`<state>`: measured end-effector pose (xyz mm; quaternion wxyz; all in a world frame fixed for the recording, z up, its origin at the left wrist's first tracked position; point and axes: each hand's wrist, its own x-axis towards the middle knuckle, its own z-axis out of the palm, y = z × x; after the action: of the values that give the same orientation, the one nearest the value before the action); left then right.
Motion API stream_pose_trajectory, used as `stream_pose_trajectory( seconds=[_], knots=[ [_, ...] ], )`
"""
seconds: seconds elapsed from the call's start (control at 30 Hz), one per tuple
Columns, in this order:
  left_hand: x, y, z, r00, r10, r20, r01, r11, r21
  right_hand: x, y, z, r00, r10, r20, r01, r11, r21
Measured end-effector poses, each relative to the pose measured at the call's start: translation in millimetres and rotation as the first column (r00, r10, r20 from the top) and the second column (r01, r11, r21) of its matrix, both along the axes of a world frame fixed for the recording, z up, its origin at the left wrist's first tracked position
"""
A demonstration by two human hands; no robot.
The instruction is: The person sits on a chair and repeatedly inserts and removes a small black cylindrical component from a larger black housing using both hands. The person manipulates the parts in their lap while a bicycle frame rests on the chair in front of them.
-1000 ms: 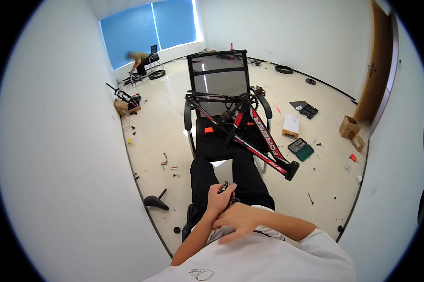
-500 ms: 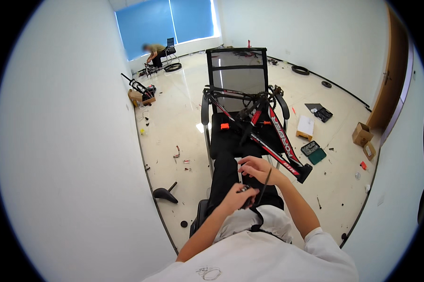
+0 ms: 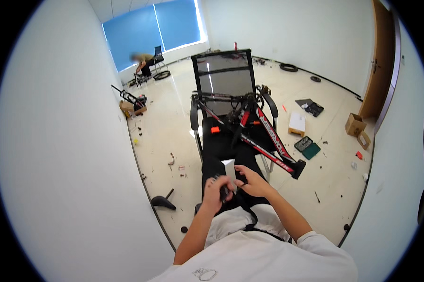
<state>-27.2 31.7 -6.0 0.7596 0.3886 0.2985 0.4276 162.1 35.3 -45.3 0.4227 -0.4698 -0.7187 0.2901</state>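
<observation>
A dark part (image 3: pixel 224 191) is grasped by the left hand (image 3: pixel 213 191), above the lap (image 3: pixel 211 171), short of the near edge of the chair (image 3: pixel 213 141). Two-handed handling seems under way; a steady hold would be called for next. Whether anything is pinched by the right hand (image 3: pixel 252 183) cannot be told.

The left forearm (image 3: pixel 194 235) and right forearm (image 3: pixel 289 214) angle inward from the near side, the left hand (image 3: pixel 215 191) curled tightly, the right hand (image 3: pixel 252 182) just right and slightly farther, fingers half bent, pointing left.
</observation>
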Motion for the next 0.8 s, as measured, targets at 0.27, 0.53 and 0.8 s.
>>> stream_pose_trajectory(
  seconds=[0.27,0.53,0.8],
  knots=[
    [49,-18,-69,0.963,-0.263,-0.055,0.250,0.953,-0.171,-16,-25,65,0.989,0.130,-0.076,-0.131,0.991,-0.012],
    [-2,16,-21,0.990,0.082,0.118,-0.067,0.990,-0.127,-25,-47,39,0.960,0.039,0.279,-0.095,0.977,0.190],
    [-9,22,-10,0.959,0.259,0.116,-0.258,0.966,-0.022,-23,-65,64,0.799,0.601,0.034,-0.571,0.774,-0.273]
  ],
)
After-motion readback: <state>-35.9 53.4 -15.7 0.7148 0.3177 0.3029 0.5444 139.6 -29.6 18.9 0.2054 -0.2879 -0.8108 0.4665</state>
